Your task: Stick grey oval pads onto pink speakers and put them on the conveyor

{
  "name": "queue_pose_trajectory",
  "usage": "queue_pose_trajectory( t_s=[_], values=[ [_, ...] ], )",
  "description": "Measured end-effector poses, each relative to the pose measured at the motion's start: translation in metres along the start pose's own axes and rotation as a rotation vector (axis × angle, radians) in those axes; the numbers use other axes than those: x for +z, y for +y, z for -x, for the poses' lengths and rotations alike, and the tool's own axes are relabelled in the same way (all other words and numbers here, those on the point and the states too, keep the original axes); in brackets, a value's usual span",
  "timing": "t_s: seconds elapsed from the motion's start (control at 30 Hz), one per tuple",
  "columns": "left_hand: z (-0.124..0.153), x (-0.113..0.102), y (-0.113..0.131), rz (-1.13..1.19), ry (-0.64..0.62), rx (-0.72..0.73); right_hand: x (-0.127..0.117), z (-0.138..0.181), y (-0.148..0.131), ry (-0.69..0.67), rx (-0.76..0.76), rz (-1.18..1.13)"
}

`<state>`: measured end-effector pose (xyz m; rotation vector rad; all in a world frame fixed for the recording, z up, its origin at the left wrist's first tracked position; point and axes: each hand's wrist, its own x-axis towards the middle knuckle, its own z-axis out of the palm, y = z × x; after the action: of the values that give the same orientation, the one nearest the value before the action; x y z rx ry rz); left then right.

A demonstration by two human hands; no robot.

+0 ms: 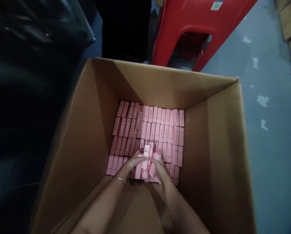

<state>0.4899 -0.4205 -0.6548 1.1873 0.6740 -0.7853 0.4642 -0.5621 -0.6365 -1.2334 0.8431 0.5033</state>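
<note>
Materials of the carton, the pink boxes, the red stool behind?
Carton: brown corrugated cardboard, matte, creased walls. Pink boxes: probably thin paperboard, smooth with faint sheen, crisp folded edges. Red stool: moulded plastic, slightly glossy, rounded cutout.

Red plastic stool (196,16) on grey floor (277,146)

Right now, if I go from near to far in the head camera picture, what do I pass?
The left hand and right hand gripping a bundle of pink boxes, packed rows of pink boxes, far wall of the cardboard carton, red plastic stool.
</note>
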Motion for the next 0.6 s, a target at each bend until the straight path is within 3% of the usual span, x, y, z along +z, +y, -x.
queue_pose_trajectory(
  t_s=[0.17,0.3,0.43,0.6],
  values=[
    [0.028,0.023,0.028,0.09,-0.032,0.047,-0.003,0.014,-0.033,0.036,-0.041,-0.015],
    [0.081,0.056,0.067,0.152,-0.077,0.079,-0.008,0.062,-0.08,0.05,-0.1,-0.025],
    [0.169,0.097,0.114,0.179,-0.116,0.15,-0.015,0.15,-0.149,0.065,-0.184,-0.002],
    [0.309,0.144,0.154,0.275,-0.131,0.32,-0.015,0.298,-0.24,0.03,-0.305,0.143]
  ],
)
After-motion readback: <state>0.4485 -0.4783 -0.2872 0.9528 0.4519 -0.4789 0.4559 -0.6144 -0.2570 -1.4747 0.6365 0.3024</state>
